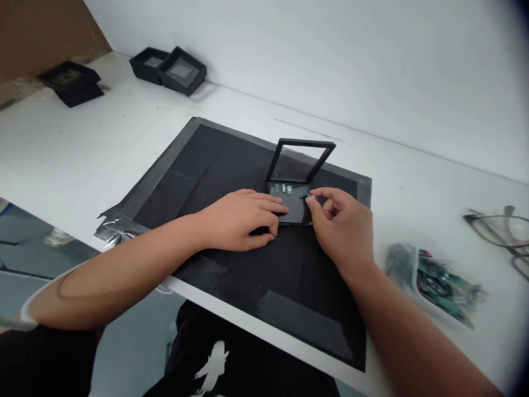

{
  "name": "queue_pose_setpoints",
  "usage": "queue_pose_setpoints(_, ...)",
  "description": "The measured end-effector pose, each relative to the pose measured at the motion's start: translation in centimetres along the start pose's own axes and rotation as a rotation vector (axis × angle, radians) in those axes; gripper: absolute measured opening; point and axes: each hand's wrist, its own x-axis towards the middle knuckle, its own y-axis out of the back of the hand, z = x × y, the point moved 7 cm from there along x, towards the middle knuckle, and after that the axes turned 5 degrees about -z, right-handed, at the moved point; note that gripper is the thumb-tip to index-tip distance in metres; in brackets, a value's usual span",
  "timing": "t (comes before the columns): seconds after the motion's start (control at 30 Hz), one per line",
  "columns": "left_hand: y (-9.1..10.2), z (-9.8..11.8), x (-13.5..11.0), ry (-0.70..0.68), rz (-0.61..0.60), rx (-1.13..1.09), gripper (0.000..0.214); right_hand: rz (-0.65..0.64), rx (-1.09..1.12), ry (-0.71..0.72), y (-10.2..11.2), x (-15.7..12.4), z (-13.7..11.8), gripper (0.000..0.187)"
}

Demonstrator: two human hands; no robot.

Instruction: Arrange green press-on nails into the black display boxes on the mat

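A small black display case [296, 212] lies on a black mat, its framed lid [303, 142] with a clear window standing up at the back. Several pale green press-on nails [284, 188] sit in a row at the case's back left. My right hand [343, 223] pinches a dark green press-on nail [305, 196] over the case's right side; the fingers partly cover it. My left hand [248, 220] rests flat at the case's left and front edge, fingers apart, one fingertip over the case floor. A tiny dark green bit [275, 237] shows by its thumb tip.
The black mat [248, 281] is taped to a white table [128, 132]. To the right stand a clear container of green pieces [442, 286] and a pair of glasses [502, 229]. More black cases [182, 71] lie at the back left, near another dark stack [72, 82].
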Motion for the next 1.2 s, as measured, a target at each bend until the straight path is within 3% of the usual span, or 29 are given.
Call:
queue_pose_setpoints(0.2, -0.1, 0.1, 0.0, 0.01, -0.008, 0.015, 0.015, -0.043, -0.114, -0.034, -0.6, 1.7, -0.4, 0.02)
queue_pose_setpoints(0.37, -0.1, 0.1, 0.0, 0.002, 0.01, 0.018, 0.014, -0.038, -0.072, -0.009, -1.4, 2.7, -1.0, 0.02)
queue_pose_setpoints(0.53, 0.0, 0.0, 0.0, 0.01, 0.007, 0.01, 0.014, -0.056, 0.019, 0.002, -1.1, 2.2, -0.8, 0.02)
queue_pose_setpoints(1.2, 0.1, 0.1, -0.1, 0.004, -0.015, 0.009, 0.014, -0.054, -0.027, -0.02, -0.3, 1.4, 0.0, 0.017)
